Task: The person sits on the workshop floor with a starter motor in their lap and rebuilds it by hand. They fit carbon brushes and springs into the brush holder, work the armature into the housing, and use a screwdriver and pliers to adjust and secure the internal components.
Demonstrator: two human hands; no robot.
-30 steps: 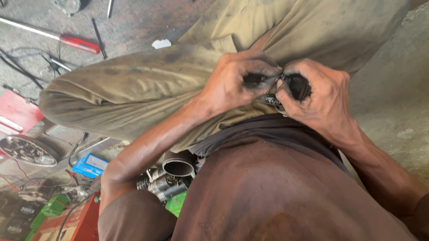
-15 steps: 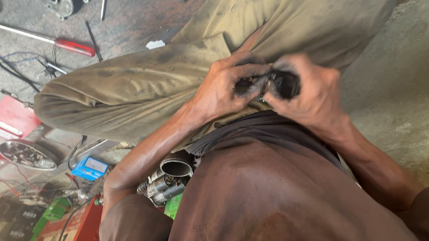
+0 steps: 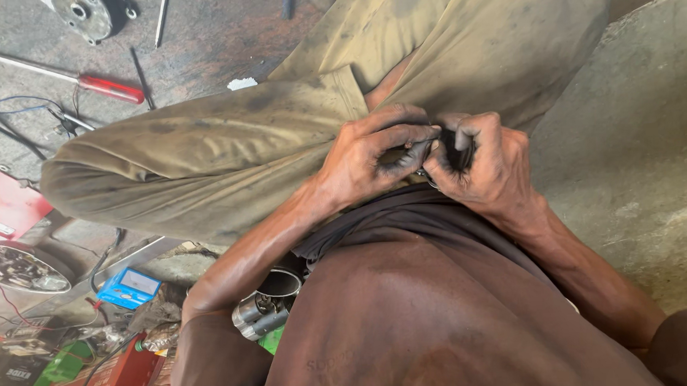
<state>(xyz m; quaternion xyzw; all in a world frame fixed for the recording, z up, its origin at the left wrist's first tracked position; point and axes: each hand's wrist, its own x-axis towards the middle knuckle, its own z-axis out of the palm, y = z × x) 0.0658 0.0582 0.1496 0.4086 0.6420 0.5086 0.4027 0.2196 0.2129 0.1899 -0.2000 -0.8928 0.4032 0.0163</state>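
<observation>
Grimy concrete floor (image 3: 632,168) with a red-handled screwdriver (image 3: 88,82); both hands (image 3: 426,163) clamped together on a small black part (image 3: 452,147).

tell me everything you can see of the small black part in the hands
The small black part is dark, greasy-looking and mostly hidden, so its shape is unclear. It sits between the left hand and right hand, pinched by soot-stained fingers of both, held above the lap against the olive trousers. A bit of metal shows just below it.
</observation>
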